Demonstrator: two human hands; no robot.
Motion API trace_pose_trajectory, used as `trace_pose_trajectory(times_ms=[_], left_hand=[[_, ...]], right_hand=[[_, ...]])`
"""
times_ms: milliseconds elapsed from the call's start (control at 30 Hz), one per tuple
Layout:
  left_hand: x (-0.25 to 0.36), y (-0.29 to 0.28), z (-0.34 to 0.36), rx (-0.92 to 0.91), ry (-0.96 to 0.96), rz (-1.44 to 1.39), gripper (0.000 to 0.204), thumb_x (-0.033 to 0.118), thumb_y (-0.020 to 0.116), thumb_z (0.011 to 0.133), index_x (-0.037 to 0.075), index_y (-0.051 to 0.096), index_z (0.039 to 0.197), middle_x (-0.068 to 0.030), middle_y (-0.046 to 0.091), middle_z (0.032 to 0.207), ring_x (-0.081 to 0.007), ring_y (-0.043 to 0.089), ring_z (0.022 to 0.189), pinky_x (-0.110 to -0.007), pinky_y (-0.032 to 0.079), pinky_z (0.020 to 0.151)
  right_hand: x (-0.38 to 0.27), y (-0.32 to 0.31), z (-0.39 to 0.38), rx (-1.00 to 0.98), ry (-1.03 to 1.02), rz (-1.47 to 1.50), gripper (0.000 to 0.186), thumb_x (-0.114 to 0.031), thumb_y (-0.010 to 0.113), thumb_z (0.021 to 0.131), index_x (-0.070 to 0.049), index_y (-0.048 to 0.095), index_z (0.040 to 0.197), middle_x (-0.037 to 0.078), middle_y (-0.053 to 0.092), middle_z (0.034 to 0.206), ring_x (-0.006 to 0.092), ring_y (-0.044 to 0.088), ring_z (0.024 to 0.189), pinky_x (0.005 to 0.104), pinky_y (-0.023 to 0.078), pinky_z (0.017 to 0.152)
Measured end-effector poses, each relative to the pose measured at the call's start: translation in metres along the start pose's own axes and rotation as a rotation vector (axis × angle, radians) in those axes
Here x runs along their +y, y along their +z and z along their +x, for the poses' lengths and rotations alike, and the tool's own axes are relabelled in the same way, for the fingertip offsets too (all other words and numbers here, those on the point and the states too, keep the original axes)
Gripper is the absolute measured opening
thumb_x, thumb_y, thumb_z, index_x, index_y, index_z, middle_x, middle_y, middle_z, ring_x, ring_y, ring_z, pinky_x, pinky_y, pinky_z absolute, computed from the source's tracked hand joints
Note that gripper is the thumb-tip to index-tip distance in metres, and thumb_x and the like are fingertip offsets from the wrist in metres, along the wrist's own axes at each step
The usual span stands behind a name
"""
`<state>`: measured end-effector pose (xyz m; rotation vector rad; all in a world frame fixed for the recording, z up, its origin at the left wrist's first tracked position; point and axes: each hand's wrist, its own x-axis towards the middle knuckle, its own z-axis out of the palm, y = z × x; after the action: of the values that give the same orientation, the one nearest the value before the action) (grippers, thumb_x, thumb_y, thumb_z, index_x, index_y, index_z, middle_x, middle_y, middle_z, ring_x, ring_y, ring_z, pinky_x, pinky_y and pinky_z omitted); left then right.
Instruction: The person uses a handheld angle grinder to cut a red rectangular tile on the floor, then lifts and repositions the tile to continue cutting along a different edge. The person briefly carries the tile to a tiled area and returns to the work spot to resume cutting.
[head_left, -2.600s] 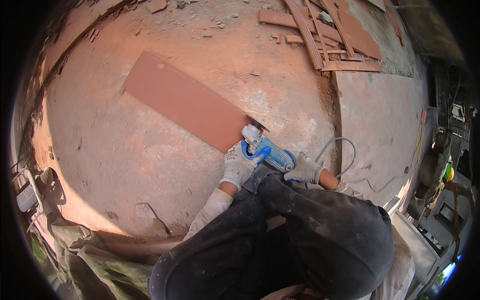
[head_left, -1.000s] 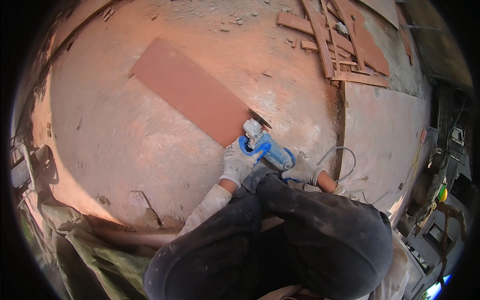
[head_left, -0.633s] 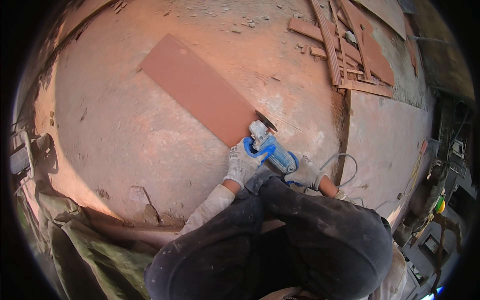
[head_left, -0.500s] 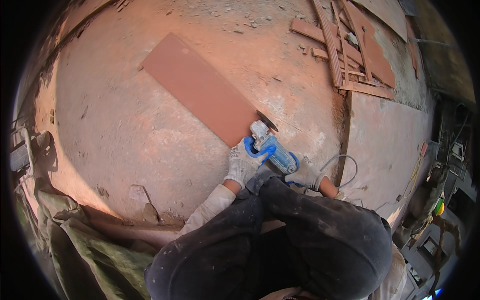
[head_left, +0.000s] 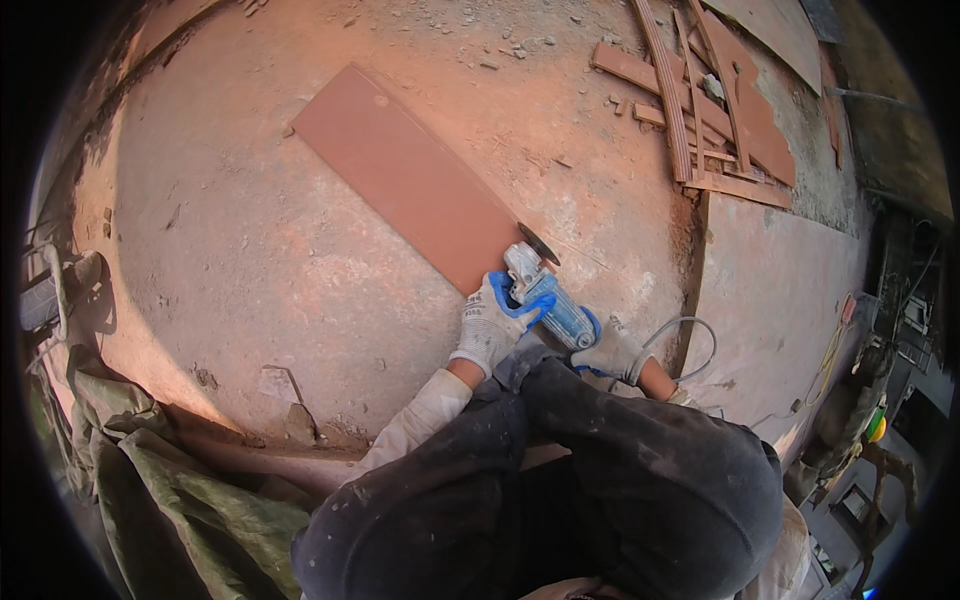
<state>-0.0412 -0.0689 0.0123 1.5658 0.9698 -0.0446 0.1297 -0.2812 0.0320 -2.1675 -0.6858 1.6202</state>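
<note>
A blue angle grinder [head_left: 562, 312] with a grey metal head and a dark disc [head_left: 539, 244] is between my two gloved hands. My left hand [head_left: 490, 322], in a white and blue work glove, is closed around the front of its body. Wrapped around the rear end is my right hand [head_left: 612, 350], gloved the same way. The disc stands on edge at the right edge of a long reddish-brown slab [head_left: 405, 175], near its closest corner. Whether disc and slab touch, I cannot tell. The slab lies flat and slanted on the dusty ground.
Broken reddish strips and slab pieces [head_left: 715, 110] lie in a pile at the far right. A grey cable [head_left: 712, 335] loops beside my right wrist. Green cloth [head_left: 190, 500] is bunched at the lower left. A raised pale slab edge [head_left: 700, 260] runs along the right.
The whole view has shifted slightly, so the slab and the pile appear a little lower and further right. Both hands keep their hold on the grinder.
</note>
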Motion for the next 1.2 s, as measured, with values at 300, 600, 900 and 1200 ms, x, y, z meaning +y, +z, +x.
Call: trace_pose_trajectory(times_ms=[300,600,900,1200], left_hand=[[-0.003,0.001,0.003,0.015,-0.015,0.019,0.055,0.039,0.096,0.088,0.002,0.069,0.118,-0.017,0.079,0.107,-0.0344,0.078,0.101,-0.045,0.061,0.088],[-0.007,-0.001,0.006,0.001,-0.026,-0.089,0.049,0.034,0.095,0.09,0.001,0.071,0.116,-0.0164,0.079,0.105,-0.0316,0.077,0.097,-0.045,0.061,0.087],[-0.005,0.0,0.003,0.048,-0.018,-0.29,0.044,0.031,0.092,0.095,-0.002,0.068,0.112,-0.0115,0.076,0.097,-0.0179,0.071,0.084,-0.037,0.06,0.077],[-0.001,-0.004,0.004,0.016,-0.121,-0.325,0.044,0.032,0.092,0.096,-0.002,0.069,0.11,-0.0077,0.073,0.094,-0.0141,0.067,0.078,-0.034,0.057,0.072]], right_hand=[[-0.013,-0.001,0.003,0.046,-0.033,-0.041,0.087,-0.034,0.088,0.073,0.001,0.057,0.146,0.03,0.075,0.12,0.0438,0.074,0.112,0.0473,0.059,0.098],[-0.034,-0.007,0.004,0.007,-0.071,0.096,0.07,-0.028,0.087,0.072,0.0,0.064,0.132,0.025,0.077,0.107,0.0382,0.076,0.098,0.0446,0.061,0.088],[-0.021,0.0,0.017,0.063,-0.185,-0.004,0.077,-0.02,0.09,0.074,0.001,0.062,0.143,0.014,0.076,0.116,0.0225,0.072,0.102,0.0385,0.062,0.09],[-0.037,-0.005,0.021,-0.007,-0.08,0.073,0.072,-0.028,0.087,0.073,-0.001,0.064,0.135,0.025,0.077,0.115,0.04,0.074,0.106,0.0458,0.059,0.096]])
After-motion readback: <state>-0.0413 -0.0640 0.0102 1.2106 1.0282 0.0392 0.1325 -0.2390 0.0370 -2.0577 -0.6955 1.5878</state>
